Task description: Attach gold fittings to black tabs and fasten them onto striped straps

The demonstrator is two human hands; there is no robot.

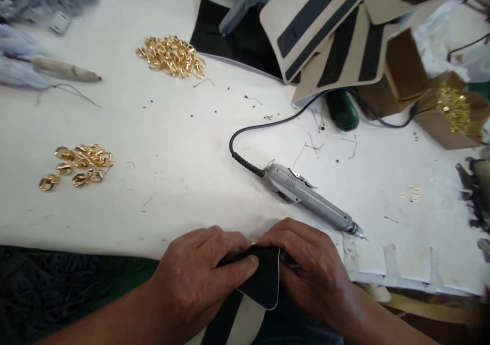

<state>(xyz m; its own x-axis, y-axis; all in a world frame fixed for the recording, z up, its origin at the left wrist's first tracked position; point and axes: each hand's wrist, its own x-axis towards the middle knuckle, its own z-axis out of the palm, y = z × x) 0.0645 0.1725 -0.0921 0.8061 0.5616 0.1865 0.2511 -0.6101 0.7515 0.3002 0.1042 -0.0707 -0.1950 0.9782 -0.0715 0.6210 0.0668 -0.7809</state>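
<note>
Holding a white-edged black flap [264,278] in both hands [202,273] [310,263].

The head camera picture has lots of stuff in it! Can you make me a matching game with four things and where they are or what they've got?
Things:
1. Grey tool
2. Big gold pile
3. Black piece
4. Cardboard box

Clues:
A. Held by the left hand and right hand
B. At the far right, with gold bits inside
C. Has a dark cord at one end
D. Towards the upper left of the white table

Right pairs: 1-C, 2-D, 3-A, 4-B
</note>
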